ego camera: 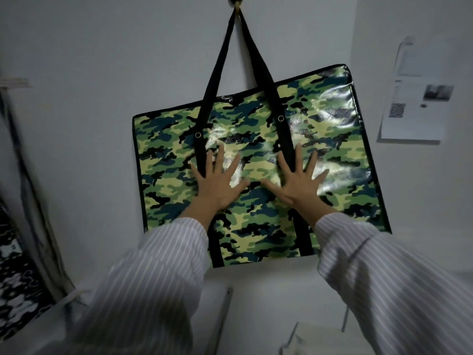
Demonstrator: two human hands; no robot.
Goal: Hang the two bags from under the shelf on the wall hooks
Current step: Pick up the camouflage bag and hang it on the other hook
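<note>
Barely in frame, the hook (238, 3) holds the camouflage bag (256, 160); both hands' fingers (220, 152) lie spread flat.

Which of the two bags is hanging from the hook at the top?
The green camouflage bag, straps over the hook; the black-and-white one sits far left.

Flat green camouflage bag (256, 160), tilted, black straps (231, 60) over wall hook (237, 2).
</note>
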